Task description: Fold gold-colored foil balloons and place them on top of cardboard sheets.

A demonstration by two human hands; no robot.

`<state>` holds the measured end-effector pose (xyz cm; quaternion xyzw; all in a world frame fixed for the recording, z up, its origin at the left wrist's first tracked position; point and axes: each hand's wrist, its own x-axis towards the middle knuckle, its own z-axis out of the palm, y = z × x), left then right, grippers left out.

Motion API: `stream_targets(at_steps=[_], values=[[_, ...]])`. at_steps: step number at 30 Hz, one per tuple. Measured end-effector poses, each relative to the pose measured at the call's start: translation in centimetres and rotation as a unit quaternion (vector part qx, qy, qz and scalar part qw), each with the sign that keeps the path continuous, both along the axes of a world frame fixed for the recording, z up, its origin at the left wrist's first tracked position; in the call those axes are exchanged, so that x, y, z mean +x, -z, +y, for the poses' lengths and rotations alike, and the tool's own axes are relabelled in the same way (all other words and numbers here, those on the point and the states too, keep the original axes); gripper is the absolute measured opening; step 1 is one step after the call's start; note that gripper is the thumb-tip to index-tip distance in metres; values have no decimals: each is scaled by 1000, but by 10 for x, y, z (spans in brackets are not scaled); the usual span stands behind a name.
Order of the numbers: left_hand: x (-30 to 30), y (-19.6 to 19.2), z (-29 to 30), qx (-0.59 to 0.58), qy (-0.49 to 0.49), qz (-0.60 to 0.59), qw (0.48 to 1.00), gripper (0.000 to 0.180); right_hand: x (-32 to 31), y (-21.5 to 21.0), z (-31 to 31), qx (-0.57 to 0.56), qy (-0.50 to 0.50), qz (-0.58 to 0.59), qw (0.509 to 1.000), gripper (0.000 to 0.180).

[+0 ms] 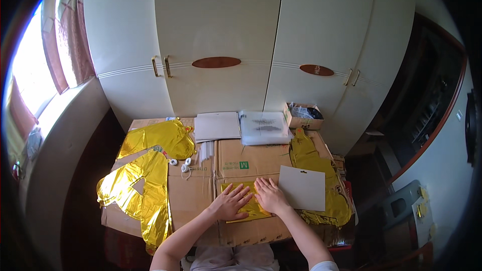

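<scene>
A folded gold foil balloon [247, 215] lies flat on the cardboard in front of me. My left hand [232, 202] rests palm down on its left part, fingers stretched out. On its right part my right hand [271, 195] lies flat too, fingers extended. Just right of that hand is a white card [302, 188] with a small hanging slot at its top edge. The card partly covers another flat gold foil balloon [335, 206] along the right side. Two more unfolded gold foil balloons, a near one [156, 185] and a far one [160, 138], lie at the left.
At the back of the cardboard surface [193, 195] are a stack of white cards [217, 126], clear plastic bags [264, 128] and a small box [305, 116] of packets. White straws [206, 151] and small rolls of white ribbon [187, 162] lie left of centre. A wardrobe [216, 25] stands behind.
</scene>
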<state>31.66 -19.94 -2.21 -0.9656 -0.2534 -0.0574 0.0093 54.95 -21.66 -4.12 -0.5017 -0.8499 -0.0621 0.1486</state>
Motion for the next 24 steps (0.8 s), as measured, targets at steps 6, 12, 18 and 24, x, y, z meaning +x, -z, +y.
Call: stream_targets(at_steps=[6, 12, 18, 24], values=[[-1, 8, -1, -27, 10, -42, 999, 70, 2, 5, 2, 3, 2, -3, 1000, 49], [-14, 14, -23, -68, 15, -75, 995, 76, 4, 3, -4, 4, -10, -12, 1000, 52], [-40, -18, -73, -30, 3, -10, 1000, 85, 4, -24, -47, -39, -44, -41, 997, 58], [-51, -31, -120, -45, 42, 64, 996, 91, 15, -41, -93, -163, -130, -53, 977, 87]])
